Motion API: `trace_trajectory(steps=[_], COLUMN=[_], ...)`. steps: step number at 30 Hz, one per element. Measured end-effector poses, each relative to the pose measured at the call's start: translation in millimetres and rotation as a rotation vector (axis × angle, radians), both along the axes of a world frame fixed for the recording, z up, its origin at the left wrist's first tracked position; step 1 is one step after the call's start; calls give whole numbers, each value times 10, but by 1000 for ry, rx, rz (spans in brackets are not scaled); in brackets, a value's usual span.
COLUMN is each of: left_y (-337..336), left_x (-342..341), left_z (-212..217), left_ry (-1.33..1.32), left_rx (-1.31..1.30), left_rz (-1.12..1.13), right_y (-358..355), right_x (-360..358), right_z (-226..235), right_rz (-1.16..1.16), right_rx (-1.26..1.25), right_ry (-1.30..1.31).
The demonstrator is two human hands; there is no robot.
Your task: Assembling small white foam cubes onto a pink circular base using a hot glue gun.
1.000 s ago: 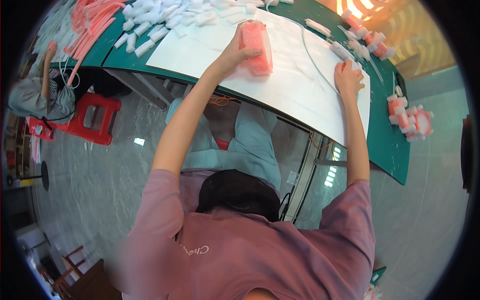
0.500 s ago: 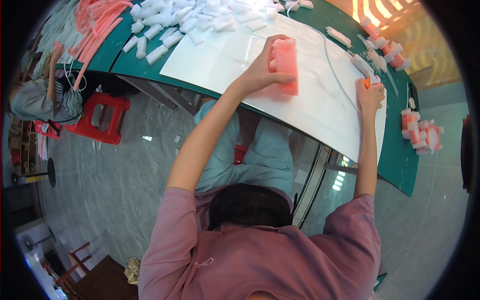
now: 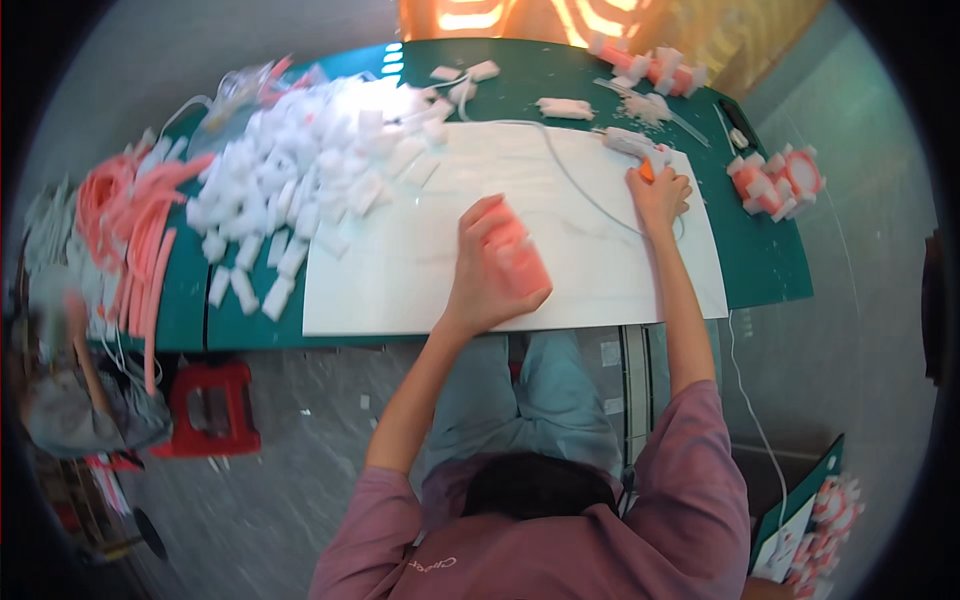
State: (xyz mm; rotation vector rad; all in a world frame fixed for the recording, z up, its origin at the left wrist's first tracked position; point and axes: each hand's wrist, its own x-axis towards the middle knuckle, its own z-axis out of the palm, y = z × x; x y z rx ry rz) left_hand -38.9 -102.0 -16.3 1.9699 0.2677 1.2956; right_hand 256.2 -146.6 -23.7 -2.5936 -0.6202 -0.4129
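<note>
My left hand [image 3: 472, 285] is wrapped round a pink foam block [image 3: 518, 258], tilted and blurred by motion above the white board [image 3: 400, 270]. Small lumps show on the block's upper side. At the right of the board, my right hand [image 3: 662, 200] is closed round the handle of a white glue gun [image 3: 628, 143] with an orange trigger. Its grey cord curves over the board. Left of the board lies a big pile of white foam pieces [image 3: 290, 170].
Pink foam strips [image 3: 125, 220] hang over the far left of the green table [image 3: 775, 270]. Pink-and-white foam assemblies [image 3: 775, 185] stand along its right side. Another person's arm [image 3: 85, 350] reaches in at left, beside a red stool [image 3: 208, 410].
The view has swung, showing more of the table. The pink block has tipped from upright to a slant in my left hand. My right hand stays on the glue gun.
</note>
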Motion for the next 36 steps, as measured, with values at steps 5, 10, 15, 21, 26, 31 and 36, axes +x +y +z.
trace_trajectory(steps=[5, 10, 15, 21, 26, 31, 36], left_y=[-74, -111, -28, -38, -26, 195, 748], left_x=[19, 62, -55, -55, 28, 109, 421], left_z=[61, 12, -18, -31, 62, 382, 553], left_ry=[46, 105, 62, 12, 152, 220, 251], left_rx=[100, 67, 98, 10, 107, 170, 301], left_rz=[78, 136, 323, 477, 307, 277, 211], right_y=[25, -63, 23, -15, -58, -84, -15], right_x=[-28, -9, -50, -273, -373, -308, -397], right_z=[-17, 77, 131, 343, 400, 336, 404], right_rz=[-30, -33, 36, 203, 343, 407, 452], right_rx=[26, 34, 96, 230, 371, 420, 493], right_ry=[-85, 1, 67, 182, -105, -196, -183])
